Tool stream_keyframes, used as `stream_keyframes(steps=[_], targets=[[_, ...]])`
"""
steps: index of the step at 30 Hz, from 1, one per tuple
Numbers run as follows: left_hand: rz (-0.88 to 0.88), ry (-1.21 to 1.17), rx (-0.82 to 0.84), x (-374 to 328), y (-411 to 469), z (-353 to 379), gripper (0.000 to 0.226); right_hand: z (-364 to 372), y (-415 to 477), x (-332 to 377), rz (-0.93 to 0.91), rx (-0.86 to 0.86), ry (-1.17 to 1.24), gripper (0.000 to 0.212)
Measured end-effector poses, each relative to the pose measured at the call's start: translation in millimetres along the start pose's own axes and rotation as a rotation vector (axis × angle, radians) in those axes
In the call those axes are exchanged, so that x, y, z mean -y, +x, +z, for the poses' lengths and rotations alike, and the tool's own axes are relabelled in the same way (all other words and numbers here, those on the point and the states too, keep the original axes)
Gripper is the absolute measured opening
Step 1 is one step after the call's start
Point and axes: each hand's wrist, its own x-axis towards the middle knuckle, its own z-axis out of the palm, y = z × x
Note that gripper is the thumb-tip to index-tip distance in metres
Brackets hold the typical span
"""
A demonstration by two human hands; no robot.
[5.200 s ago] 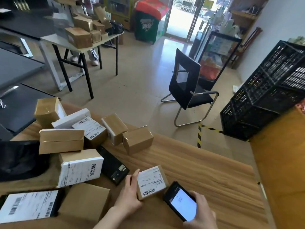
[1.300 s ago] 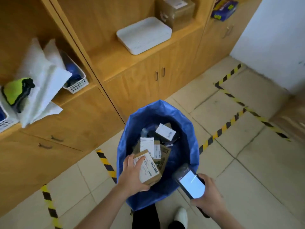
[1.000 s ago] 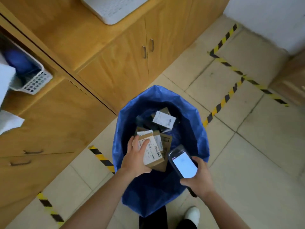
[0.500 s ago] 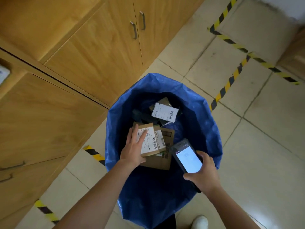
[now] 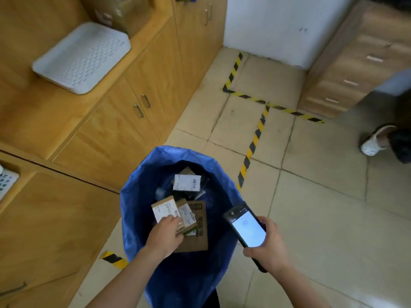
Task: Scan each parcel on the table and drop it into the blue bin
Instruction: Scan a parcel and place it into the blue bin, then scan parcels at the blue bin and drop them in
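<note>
So the small parcel (image 5: 164, 210) is down inside the blue bin (image 5: 138, 221), lying label-up on the heap toward the bin's left wall. It's right against another labelled box (image 5: 186, 215) and close to a flat brown carton (image 5: 196, 235).

It's a little cardboard box, stiff and pretty clearly light; one hand manages it no problem. Nothing about it looks fragile to me, so a short drop onto other cardboard should be fine. If you had to fish it back out, I'd go thumb on one long side and fingers on the other. The paper label is probably the slick bit, so grab the bare cardboard edges.

The left hand (image 5: 165, 235) hangs over the heap with its fingers bent and the tips at the parcel's near edge. Honestly can't tell if it's pinching that edge or has already let go. The right hand (image 5: 265, 244) is wrapped round the scanner (image 5: 245, 226), screen lit, out over the bin's right rim.

Versus half a second back: the fingers were spread across the label then, gripping the box above the pile. Now the label is almost fully uncovered and the hand sits back at its near edge. The scanner hand hasn't really changed.
</note>
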Motion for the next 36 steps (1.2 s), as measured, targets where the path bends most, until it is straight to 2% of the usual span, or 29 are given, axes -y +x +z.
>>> stream_keyframes(steps=[6,10,18,23,26,31,36], targets=[[0.168,0.002,-0.034,-108,-29,-38,0.026,-95,-50,-40,-0.047,-0.146,0.141,0.081],[0.311,0.073,-0.078,-206,-39,-54,0.029,-162,-83,-85,-0.046,-0.262,0.191,0.086],[0.619,0.157,-0.141,-433,-78,-26,0.024,-293,-170,-212,-0.026,-0.516,0.279,0.086],[0.917,0.288,-0.094,-579,-126,29,0.024,-358,-251,-299,0.13,-0.78,0.288,0.087],[1.118,0.377,-0.009,-661,-163,69,0.021,-377,-302,-354,0.251,-0.938,0.39,0.085],[1.399,0.436,0.18,-777,-239,148,0.024,-373,-385,-438,0.47,-1.168,0.542,0.09],[1.665,0.507,0.349,-852,-324,238,0.023,-352,-457,-500,0.71,-1.352,0.648,0.088]])
